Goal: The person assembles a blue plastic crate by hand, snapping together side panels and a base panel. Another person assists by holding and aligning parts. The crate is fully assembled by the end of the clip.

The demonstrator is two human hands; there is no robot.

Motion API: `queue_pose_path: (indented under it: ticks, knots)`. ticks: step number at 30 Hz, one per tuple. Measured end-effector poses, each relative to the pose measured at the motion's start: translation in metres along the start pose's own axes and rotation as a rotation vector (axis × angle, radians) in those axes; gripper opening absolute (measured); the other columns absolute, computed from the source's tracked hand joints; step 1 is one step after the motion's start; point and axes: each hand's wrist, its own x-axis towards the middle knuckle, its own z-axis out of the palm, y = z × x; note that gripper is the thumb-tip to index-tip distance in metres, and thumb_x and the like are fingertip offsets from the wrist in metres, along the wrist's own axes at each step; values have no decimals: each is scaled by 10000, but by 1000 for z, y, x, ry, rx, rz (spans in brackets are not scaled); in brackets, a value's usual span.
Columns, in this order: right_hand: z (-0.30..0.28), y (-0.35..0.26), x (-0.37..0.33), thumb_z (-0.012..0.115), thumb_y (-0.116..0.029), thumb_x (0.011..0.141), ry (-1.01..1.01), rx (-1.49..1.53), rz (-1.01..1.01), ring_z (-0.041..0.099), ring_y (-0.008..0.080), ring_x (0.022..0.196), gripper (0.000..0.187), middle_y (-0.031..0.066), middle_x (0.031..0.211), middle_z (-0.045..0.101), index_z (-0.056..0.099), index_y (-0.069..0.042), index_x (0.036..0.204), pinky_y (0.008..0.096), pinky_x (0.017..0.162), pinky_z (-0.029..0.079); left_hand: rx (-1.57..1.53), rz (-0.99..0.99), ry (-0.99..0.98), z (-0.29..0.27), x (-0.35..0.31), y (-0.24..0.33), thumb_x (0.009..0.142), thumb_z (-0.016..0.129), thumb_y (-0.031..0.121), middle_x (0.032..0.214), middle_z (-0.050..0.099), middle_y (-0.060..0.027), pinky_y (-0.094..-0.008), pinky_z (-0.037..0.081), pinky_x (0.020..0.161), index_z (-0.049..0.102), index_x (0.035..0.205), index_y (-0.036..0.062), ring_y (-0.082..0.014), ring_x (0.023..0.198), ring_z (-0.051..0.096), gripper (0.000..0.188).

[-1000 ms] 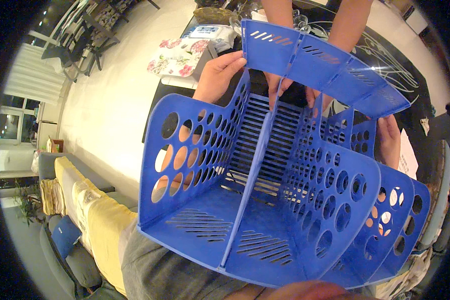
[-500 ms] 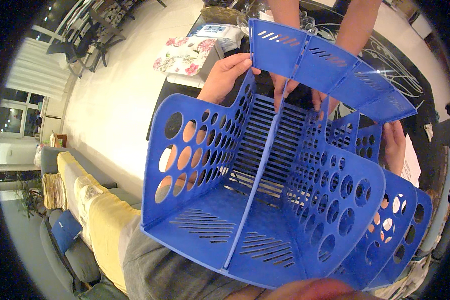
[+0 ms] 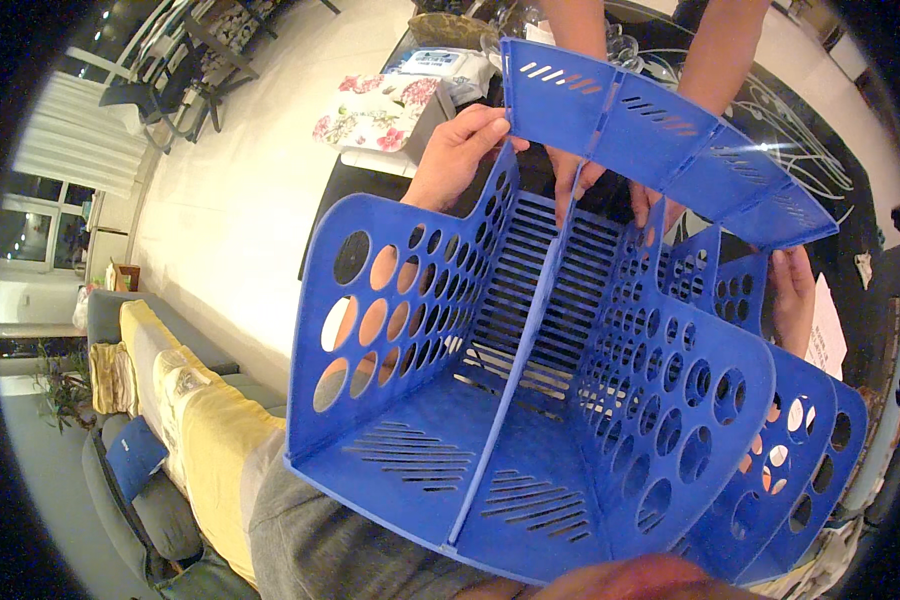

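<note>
A blue plastic file rack (image 3: pixel 530 435) with round-holed dividers and slatted parts lies tilted against me. Across its far end runs a long blue panel (image 3: pixel 660 130) with slanted slots, split into sections. My left hand (image 3: pixel 460 150) pinches the panel's left end between thumb and fingers, beside the leftmost divider. At the right end, my right hand (image 3: pixel 793 285) has its fingers up against the panel's lower corner. Another person's two hands (image 3: pixel 567 180) reach in from the far side, with fingers at the middle dividers, partly hidden behind the panel. My forearms show only through the holes.
Beyond the rack is a black table (image 3: pixel 345 200) with a flowered box (image 3: pixel 375 110), a wipes pack (image 3: pixel 440 65) and glassware. White paper (image 3: pixel 827 330) lies at the right. A sofa with yellow covers (image 3: pixel 215 440) stands at the left, chairs (image 3: pixel 195 75) at the far left.
The view has shifted slightly, so the whole scene sits a little further right. The other person's fingers have moved slightly at the dividers. My hands keep their places on the panel.
</note>
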Motion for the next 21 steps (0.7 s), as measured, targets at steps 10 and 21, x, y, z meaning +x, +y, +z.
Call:
queue_pose_path:
  ticks: [10, 21]
  knots:
    - [-7, 3, 1, 537, -128, 1008, -61, -5, 10, 543, 118, 1100, 327, 39, 1231, 622, 553, -5, 1311, 252, 976, 401, 155, 94, -59, -3, -4, 6, 985, 552, 92, 1024, 633, -33, -283, 440, 930, 673, 1047, -14, -141, 996, 583, 172]
    - [-4, 2, 2, 542, -125, 1007, -62, 49, 18, 535, 119, 1121, 330, 32, 1239, 610, 556, 15, 1306, 248, 998, 387, 334, 198, -96, -8, -1, 3, 996, 557, 147, 947, 602, -32, -259, 465, 812, 657, 1036, -5, -119, 866, 563, 186]
